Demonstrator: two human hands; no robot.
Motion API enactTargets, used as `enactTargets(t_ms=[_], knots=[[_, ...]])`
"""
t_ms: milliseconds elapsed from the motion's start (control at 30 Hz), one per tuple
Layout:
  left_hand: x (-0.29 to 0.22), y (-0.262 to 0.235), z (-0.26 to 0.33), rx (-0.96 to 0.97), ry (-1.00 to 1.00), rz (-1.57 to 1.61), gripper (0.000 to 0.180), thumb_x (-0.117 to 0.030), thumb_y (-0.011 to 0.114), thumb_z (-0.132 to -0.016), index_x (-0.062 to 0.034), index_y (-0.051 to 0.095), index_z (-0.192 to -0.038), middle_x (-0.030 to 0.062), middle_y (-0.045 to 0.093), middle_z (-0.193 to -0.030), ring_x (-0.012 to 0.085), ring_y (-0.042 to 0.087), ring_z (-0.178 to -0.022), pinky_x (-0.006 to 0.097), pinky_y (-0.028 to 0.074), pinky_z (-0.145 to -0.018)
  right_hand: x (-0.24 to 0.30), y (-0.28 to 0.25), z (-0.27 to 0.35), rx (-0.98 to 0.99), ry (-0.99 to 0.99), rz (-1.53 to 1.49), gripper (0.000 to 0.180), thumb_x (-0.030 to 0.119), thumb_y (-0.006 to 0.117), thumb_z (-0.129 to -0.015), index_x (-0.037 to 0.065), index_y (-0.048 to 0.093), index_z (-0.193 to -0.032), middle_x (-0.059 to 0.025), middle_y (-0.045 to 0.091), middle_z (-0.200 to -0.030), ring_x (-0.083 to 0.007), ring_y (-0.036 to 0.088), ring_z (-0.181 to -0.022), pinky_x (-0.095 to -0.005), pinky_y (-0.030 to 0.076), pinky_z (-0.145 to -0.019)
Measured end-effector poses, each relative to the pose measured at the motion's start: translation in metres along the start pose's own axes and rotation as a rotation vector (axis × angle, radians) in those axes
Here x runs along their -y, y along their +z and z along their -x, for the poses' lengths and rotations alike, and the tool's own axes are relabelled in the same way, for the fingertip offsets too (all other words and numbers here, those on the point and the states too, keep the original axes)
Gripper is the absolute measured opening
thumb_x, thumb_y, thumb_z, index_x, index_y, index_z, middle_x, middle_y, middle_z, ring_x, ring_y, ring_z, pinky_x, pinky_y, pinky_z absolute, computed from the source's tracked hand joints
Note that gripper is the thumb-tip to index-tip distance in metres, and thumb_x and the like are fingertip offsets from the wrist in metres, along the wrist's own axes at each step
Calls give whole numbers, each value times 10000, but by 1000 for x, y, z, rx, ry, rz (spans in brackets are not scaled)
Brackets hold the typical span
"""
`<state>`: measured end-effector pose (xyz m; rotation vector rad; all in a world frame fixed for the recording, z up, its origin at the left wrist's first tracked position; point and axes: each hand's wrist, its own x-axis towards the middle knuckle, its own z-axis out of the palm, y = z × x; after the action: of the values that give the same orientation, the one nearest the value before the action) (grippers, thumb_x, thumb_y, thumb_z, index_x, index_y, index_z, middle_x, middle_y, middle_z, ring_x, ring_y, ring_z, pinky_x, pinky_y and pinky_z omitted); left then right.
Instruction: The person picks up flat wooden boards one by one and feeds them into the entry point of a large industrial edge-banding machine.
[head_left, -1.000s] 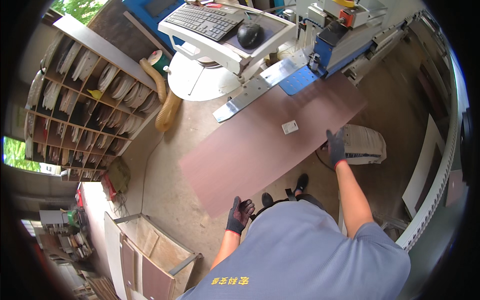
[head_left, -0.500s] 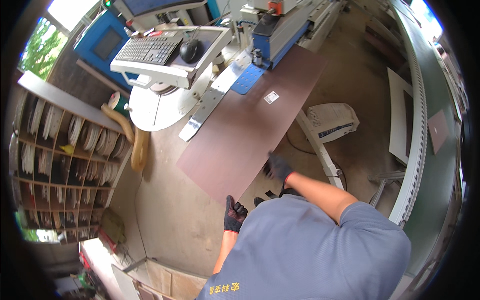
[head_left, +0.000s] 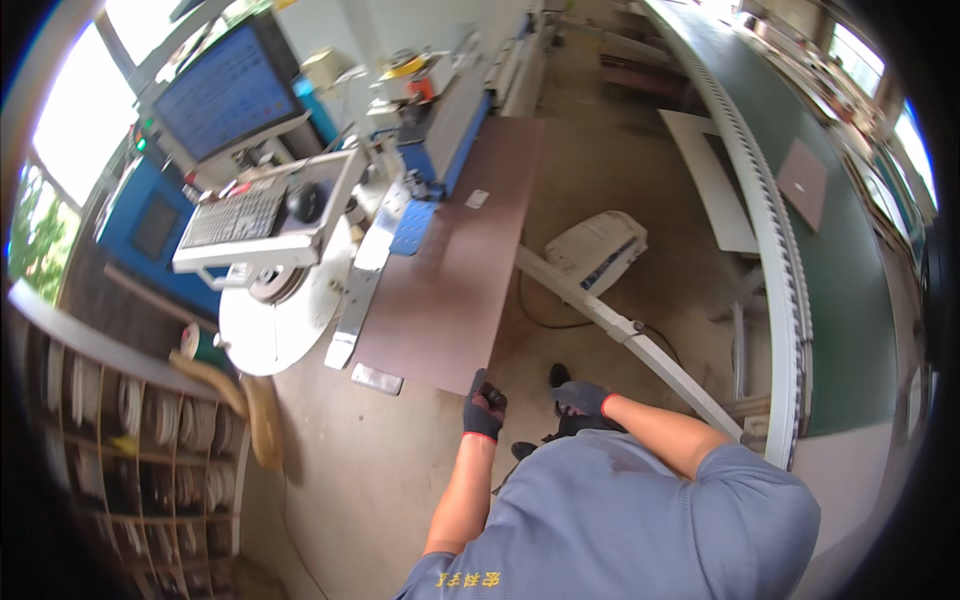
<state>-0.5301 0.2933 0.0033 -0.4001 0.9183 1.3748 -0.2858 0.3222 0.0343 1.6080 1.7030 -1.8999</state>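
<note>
A long brown panel with a small white label lies along the side of a machine, its far part beside the blue machine body. At its near right corner is my left hand, in a black glove with red trim, thumb on top and fingers curled at the edge. My right hand, gloved alike, hovers in front of my body, apart from the panel; its fingers are partly hidden. A blue perforated plate and a metal support bar run along the panel's left side.
On the left stand a keyboard and mouse on a swivel tray, a monitor and a shelf of edging rolls. A white beam crosses the floor at right, before a long green conveyor.
My right hand has drawn back from the panel's right edge toward my body. My left hand stays at the near corner. The view has turned, showing more of the monitor and conveyor.
</note>
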Motion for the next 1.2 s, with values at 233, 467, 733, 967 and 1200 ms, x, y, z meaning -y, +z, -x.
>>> enactTargets(t_ms=[233, 467, 733, 967, 1200], knots=[[-17, 47, -29, 64, 47, -417, 381, -274, 706, -784, -277, 402, -555, -97, 276, -426, 74, 264, -351, 249, 177, -338, -98, -8, 64, -222, 17, -425, 423, 477, 493, -867, 83, 607, -971, -40, 626, -881, -131, 557, -714, -256, 462, -613], [-30, 81, -82, 122, -3, -446, 250, -255, 671, -814, -242, 476, -660, -86, 412, -520, 59, 335, -393, 205, 266, -350, -153, -47, 101, -502, -192, -546, 331, 413, 518, -903, 93, 580, -960, -19, 595, -791, -90, 538, -634, -242, 445, -546], [73, -58, -89, -49, -89, -517, 230, -384, 559, -880, -175, 551, -783, -11, 544, -616, 107, 564, -601, 301, 474, -498, -269, -167, 231, -1242, -589, -1140, 217, 248, 558, -907, 58, 582, -1010, -64, 638, -837, -110, 597, -659, -238, 475, -568], [234, -99, -43, 610, 22, -2490, 176, -286, 537, -830, -128, 574, -764, 80, 578, -728, 253, 553, -682, 373, 455, -605, -458, -241, 354, -1651, -527, -1492, 273, 321, 573, -884, 96, 577, -1039, -85, 659, -922, -182, 628, -696, -332, 489, -587], [303, -76, 11, 824, 56, -2740, 250, -320, 495, -830, -122, 621, -913, 139, 618, -915, 309, 581, -876, 414, 471, -744, -618, -253, 394, -1648, -481, -1766, 182, 361, 565, -835, 188, 536, -883, -2, 564, -868, -137, 520, -687, -268, 379, -582]])
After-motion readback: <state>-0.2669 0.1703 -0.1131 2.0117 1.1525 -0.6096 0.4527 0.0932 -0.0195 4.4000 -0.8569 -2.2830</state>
